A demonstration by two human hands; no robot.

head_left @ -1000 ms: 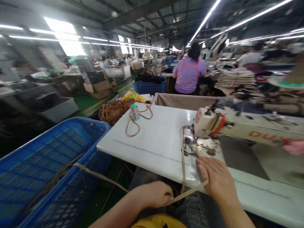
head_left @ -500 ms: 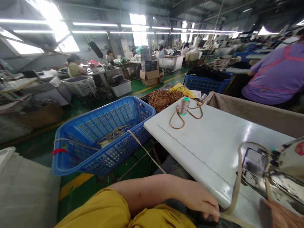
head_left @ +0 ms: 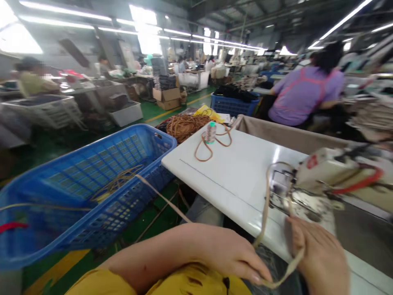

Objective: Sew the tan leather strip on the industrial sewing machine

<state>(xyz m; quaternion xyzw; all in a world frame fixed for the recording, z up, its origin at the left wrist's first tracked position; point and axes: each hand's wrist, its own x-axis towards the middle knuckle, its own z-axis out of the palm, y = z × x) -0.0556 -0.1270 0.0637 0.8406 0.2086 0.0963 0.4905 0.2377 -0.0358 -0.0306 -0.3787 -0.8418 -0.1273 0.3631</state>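
My left hand [head_left: 244, 260] is low in the middle, its fingertips pinched on a beige strap [head_left: 290, 268]. From there the strap bends up to my right hand [head_left: 321, 250], which is closed around it at the table's front edge. Some of the right fingers are hidden. The strap also loops over the white tabletop beside the sewing machine [head_left: 327, 168], close to its shiny metal plate. Another stretch of strap [head_left: 164, 198] runs from the blue basket [head_left: 138, 200] down behind my left forearm.
On the white table [head_left: 233, 172] a thread spool [head_left: 211, 133] with a green top stands by a brown cord loop. Behind it lies a heap of brown cord [head_left: 184, 127]. A cloth-lined bin [head_left: 282, 129] borders the table's far side. A co-worker in purple [head_left: 307, 94] sits beyond.
My view has turned right, bringing more of the machine and my right hand into sight. The strap stays in my left fingers, and its end section now curves up between both hands.
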